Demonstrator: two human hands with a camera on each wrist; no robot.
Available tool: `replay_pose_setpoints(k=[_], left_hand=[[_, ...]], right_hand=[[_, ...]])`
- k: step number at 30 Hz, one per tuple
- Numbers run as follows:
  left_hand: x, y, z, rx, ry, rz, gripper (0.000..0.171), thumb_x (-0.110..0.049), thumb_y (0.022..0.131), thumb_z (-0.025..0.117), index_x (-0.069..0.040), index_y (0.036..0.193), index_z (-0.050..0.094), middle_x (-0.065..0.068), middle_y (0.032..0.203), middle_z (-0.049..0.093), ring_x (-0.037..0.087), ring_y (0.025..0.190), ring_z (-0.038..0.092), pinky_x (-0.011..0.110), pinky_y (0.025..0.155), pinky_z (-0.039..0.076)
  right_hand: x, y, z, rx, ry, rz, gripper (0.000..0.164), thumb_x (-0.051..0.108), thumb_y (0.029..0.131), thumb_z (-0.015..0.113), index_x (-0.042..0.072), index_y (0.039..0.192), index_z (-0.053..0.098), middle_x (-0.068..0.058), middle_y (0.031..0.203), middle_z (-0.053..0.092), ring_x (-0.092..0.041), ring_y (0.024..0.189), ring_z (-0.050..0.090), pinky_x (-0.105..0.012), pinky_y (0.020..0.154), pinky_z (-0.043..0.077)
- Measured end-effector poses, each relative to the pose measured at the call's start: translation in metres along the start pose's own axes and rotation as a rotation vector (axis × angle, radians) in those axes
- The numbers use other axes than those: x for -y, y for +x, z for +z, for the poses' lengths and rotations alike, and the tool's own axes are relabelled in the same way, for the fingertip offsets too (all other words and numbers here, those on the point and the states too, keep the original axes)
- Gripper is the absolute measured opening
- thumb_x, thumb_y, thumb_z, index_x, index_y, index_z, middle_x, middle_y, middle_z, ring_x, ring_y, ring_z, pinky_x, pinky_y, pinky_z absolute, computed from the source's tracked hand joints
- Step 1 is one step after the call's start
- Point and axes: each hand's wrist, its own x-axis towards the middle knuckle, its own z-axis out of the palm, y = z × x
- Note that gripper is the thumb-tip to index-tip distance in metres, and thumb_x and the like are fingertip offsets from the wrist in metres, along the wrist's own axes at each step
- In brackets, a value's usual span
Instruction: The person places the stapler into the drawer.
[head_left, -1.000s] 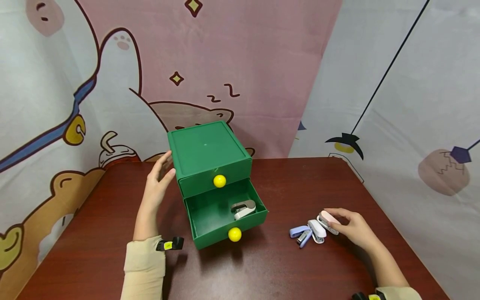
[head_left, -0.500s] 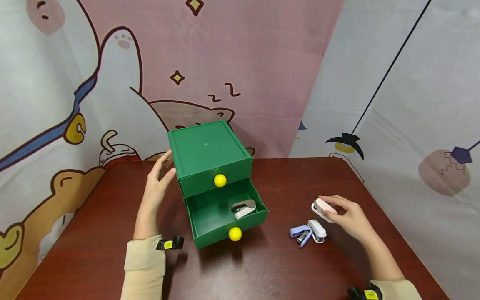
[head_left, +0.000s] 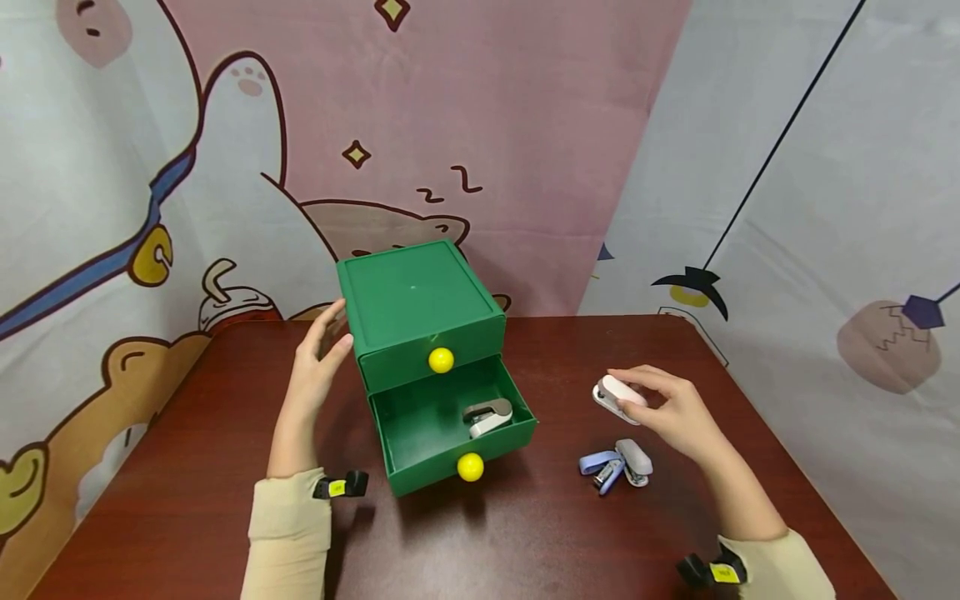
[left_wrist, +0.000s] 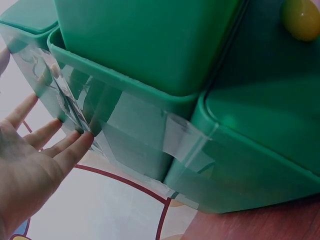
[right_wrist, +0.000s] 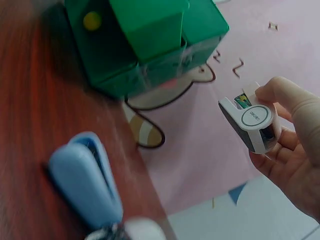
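Observation:
Between thumb and fingers, my right hand (head_left: 675, 417) pinches a small white-and-pink stapler (head_left: 618, 397), held above the table to the right of the green drawer cabinet (head_left: 412, 287). The right wrist view shows the stapler's (right_wrist: 256, 117) round end with lettering. My left hand (head_left: 309, 371) is at the cabinet's left side; in the left wrist view its extended fingertips (left_wrist: 86, 139) are against the taped side wall. The lower drawer (head_left: 427, 479) is pulled out, with a grey-and-white stapler (head_left: 491, 418) lying inside at its right.
On the table (head_left: 555, 533), right of the cabinet, a light blue stapler (head_left: 598, 461) lies beside a white stapler (head_left: 634, 461). Yellow ball knobs (head_left: 441, 360) stick out from the drawer fronts. A printed cloth (head_left: 525, 167) hangs behind the table.
My right hand has lifted the white-and-pink stapler off the table beside the other two and carried it left and farther back, toward the cabinet. The left hand has stayed put.

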Motion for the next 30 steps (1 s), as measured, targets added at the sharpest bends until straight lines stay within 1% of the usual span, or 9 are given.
replay_pose_setpoints(k=[3, 6, 11, 15, 18, 20, 23, 27, 30], left_hand=[[0.0, 0.0, 0.0, -0.001, 0.001, 0.0, 0.054, -0.009, 0.098, 0.05, -0.013, 0.15, 0.034, 0.01, 0.15, 0.034, 0.033, 0.138, 0.028, 0.041, 0.104, 0.031], [0.0, 0.001, 0.0, -0.003, 0.008, -0.005, 0.054, -0.01, 0.099, 0.051, -0.015, 0.15, 0.035, 0.008, 0.149, 0.035, 0.031, 0.137, 0.029, 0.04, 0.104, 0.031], [0.0, 0.0, 0.0, -0.002, 0.014, -0.016, 0.054, -0.01, 0.099, 0.051, -0.014, 0.15, 0.034, 0.008, 0.149, 0.035, 0.026, 0.137, 0.031, 0.043, 0.104, 0.031], [0.0, 0.0, 0.0, -0.003, 0.013, -0.01, 0.054, -0.01, 0.099, 0.05, -0.014, 0.15, 0.034, 0.008, 0.149, 0.035, 0.027, 0.137, 0.03, 0.043, 0.104, 0.031], [0.0, 0.0, 0.0, -0.002, 0.009, -0.006, 0.054, -0.01, 0.099, 0.05, -0.014, 0.15, 0.035, 0.008, 0.149, 0.035, 0.031, 0.137, 0.029, 0.042, 0.104, 0.031], [0.001, 0.0, 0.0, -0.002, 0.008, -0.008, 0.053, -0.01, 0.099, 0.05, -0.015, 0.15, 0.035, 0.008, 0.149, 0.036, 0.031, 0.137, 0.03, 0.041, 0.104, 0.031], [0.002, 0.0, 0.0, -0.003, 0.007, -0.005, 0.053, -0.011, 0.099, 0.05, -0.015, 0.15, 0.036, 0.008, 0.149, 0.036, 0.03, 0.137, 0.03, 0.044, 0.104, 0.03], [0.003, 0.0, 0.0, -0.004, 0.01, 0.0, 0.052, -0.012, 0.099, 0.05, -0.016, 0.149, 0.036, 0.009, 0.148, 0.036, 0.028, 0.137, 0.03, 0.048, 0.105, 0.029], [0.002, 0.0, 0.0, -0.003, 0.012, -0.007, 0.053, -0.013, 0.099, 0.051, -0.016, 0.15, 0.036, 0.009, 0.149, 0.036, 0.028, 0.137, 0.03, 0.048, 0.105, 0.029]], right_hand=[[0.008, 0.01, 0.005, 0.023, 0.03, -0.047, 0.038, -0.014, 0.076, 0.071, -0.007, 0.113, 0.067, -0.014, 0.101, 0.066, -0.014, 0.08, 0.055, -0.021, 0.059, 0.047], [0.017, 0.02, 0.012, 0.049, 0.07, -0.078, 0.037, -0.015, 0.076, 0.07, -0.007, 0.112, 0.067, -0.014, 0.101, 0.066, -0.016, 0.08, 0.055, -0.021, 0.061, 0.046], [0.034, 0.035, 0.026, 0.093, 0.147, -0.116, 0.034, -0.015, 0.076, 0.069, -0.008, 0.11, 0.067, -0.014, 0.101, 0.065, -0.017, 0.081, 0.055, -0.023, 0.063, 0.046], [0.047, 0.045, 0.037, 0.127, 0.187, -0.153, 0.033, -0.014, 0.077, 0.069, -0.007, 0.11, 0.067, -0.014, 0.102, 0.064, -0.018, 0.084, 0.055, -0.025, 0.065, 0.047], [0.055, 0.051, 0.045, 0.152, 0.213, -0.181, 0.033, -0.013, 0.078, 0.069, -0.007, 0.11, 0.067, -0.014, 0.103, 0.064, -0.019, 0.084, 0.055, -0.026, 0.066, 0.047], [0.06, 0.055, 0.051, 0.174, 0.243, -0.199, 0.034, -0.014, 0.077, 0.069, -0.009, 0.111, 0.066, -0.015, 0.103, 0.064, -0.021, 0.085, 0.056, -0.028, 0.067, 0.048], [0.068, 0.061, 0.059, 0.211, 0.276, -0.227, 0.034, -0.015, 0.077, 0.069, -0.011, 0.111, 0.065, -0.016, 0.103, 0.064, -0.023, 0.086, 0.056, -0.03, 0.068, 0.049], [0.075, 0.068, 0.071, 0.266, 0.305, -0.268, 0.034, -0.015, 0.077, 0.069, -0.013, 0.111, 0.065, -0.018, 0.102, 0.064, -0.024, 0.084, 0.057, -0.029, 0.065, 0.049], [0.069, 0.072, 0.085, 0.306, 0.316, -0.296, 0.035, -0.013, 0.078, 0.07, -0.011, 0.112, 0.065, -0.017, 0.103, 0.064, -0.025, 0.084, 0.056, -0.031, 0.063, 0.048]])
